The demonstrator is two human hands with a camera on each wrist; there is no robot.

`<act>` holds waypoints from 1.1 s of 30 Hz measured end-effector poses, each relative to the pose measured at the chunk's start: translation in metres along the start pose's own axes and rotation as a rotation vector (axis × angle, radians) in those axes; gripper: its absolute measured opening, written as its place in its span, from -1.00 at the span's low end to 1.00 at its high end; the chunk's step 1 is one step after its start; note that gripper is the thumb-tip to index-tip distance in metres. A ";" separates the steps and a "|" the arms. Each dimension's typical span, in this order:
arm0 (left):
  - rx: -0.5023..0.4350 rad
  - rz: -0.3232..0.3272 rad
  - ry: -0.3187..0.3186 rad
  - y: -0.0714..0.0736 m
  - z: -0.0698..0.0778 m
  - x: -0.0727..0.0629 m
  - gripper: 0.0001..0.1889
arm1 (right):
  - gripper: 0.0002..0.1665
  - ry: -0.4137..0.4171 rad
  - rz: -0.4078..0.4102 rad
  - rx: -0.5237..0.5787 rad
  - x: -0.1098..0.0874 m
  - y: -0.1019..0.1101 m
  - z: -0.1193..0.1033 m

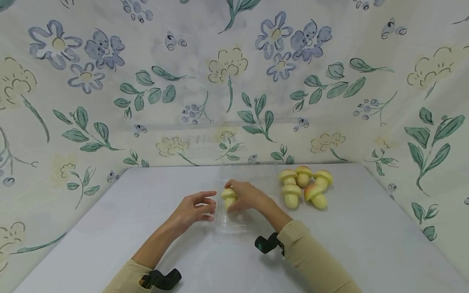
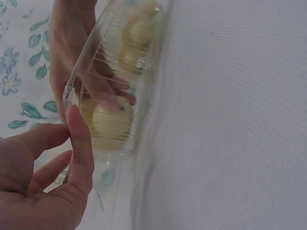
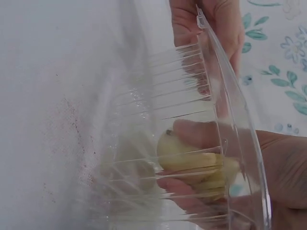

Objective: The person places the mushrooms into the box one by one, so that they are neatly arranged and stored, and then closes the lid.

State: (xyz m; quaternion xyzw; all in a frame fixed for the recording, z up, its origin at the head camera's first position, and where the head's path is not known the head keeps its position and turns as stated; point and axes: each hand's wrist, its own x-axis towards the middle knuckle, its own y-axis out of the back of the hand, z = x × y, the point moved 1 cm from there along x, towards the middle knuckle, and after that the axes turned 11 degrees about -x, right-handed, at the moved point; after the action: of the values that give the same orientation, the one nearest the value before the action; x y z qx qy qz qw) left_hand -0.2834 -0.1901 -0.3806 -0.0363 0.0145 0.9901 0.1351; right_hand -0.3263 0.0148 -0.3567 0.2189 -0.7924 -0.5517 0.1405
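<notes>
A: Backdrop first?
B: Floral cloth [image 1: 227, 81] across the upper half of the head view, white table [image 1: 110, 236] below.

A: At the hand?
B: Right hand [image 1: 247, 197], near centre: thumb and fingers curled round a pale yellow mushroom [image 1: 229, 194], within the walls of a clear plastic box [image 3: 165, 91]. Left hand [image 1: 191, 211], further left: fingers loosely bent, tips at the box's rim; pinching or merely touching, cannot tell.

A: Farther out?
B: Apparently five more, a bunch of mushrooms [image 1: 291, 191], right of centre.

A: Likely trouble?
B: Perhaps a slip of the smooth-looking, rounded cap, from too shallow a grip. Possibly also a skid or tilt of the thin-looking box, from knuckles catching the wall, especially without a firm hold on the left.

A: Hard to make out?
B: Box outline, nearly lost against white in the head view. Any contact between mushroom and box floor, blurred behind ridged plastic in the right wrist view. Sleeves [image 1: 315, 256], cut off at the bottom edge.
</notes>
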 end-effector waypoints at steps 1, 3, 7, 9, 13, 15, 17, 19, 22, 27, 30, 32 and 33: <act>0.004 0.000 0.000 0.000 0.000 0.000 -0.38 | -0.21 -0.005 0.005 -0.003 0.000 -0.001 0.000; 0.006 0.003 0.000 0.000 0.000 -0.001 -0.39 | -0.21 -0.011 0.011 -0.010 0.001 -0.002 -0.001; 0.000 0.006 -0.001 0.000 -0.001 -0.001 -0.38 | -0.22 -0.017 0.023 -0.026 0.002 -0.003 -0.003; -0.004 0.005 -0.001 0.001 -0.002 -0.001 -0.38 | -0.23 -0.021 0.027 -0.033 0.002 -0.003 -0.004; -0.005 -0.001 -0.002 0.001 -0.003 -0.001 -0.38 | -0.25 -0.043 0.042 -0.035 0.000 -0.004 -0.005; -0.002 -0.003 -0.004 0.001 -0.003 -0.001 -0.38 | -0.25 -0.051 0.052 -0.033 -0.002 -0.003 -0.005; -0.003 -0.006 -0.007 0.001 -0.002 -0.001 -0.38 | -0.26 -0.060 0.064 -0.026 -0.003 -0.002 -0.004; -0.002 -0.009 -0.009 0.001 -0.002 0.000 -0.38 | -0.27 -0.066 0.072 -0.019 -0.005 0.000 -0.004; -0.001 -0.014 -0.009 0.002 -0.002 0.000 -0.38 | -0.27 -0.060 0.079 -0.016 -0.007 0.002 -0.004; -0.008 -0.019 -0.010 0.002 -0.002 0.000 -0.38 | -0.26 -0.032 0.079 -0.015 -0.010 0.006 -0.001; -0.015 -0.023 -0.011 0.002 -0.002 0.000 -0.38 | -0.24 -0.027 0.078 -0.029 -0.012 0.008 0.002; -0.020 -0.024 -0.011 0.002 -0.002 0.000 -0.38 | -0.24 -0.036 0.080 -0.045 -0.014 0.009 0.005; -0.021 -0.024 -0.010 0.002 -0.002 0.000 -0.38 | -0.24 -0.039 0.084 -0.051 -0.015 0.010 0.007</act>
State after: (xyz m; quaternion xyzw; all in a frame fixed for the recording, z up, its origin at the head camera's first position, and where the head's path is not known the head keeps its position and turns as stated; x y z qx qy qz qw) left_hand -0.2840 -0.1922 -0.3823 -0.0329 0.0031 0.9886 0.1466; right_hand -0.3182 0.0307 -0.3493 0.1710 -0.7891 -0.5696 0.1539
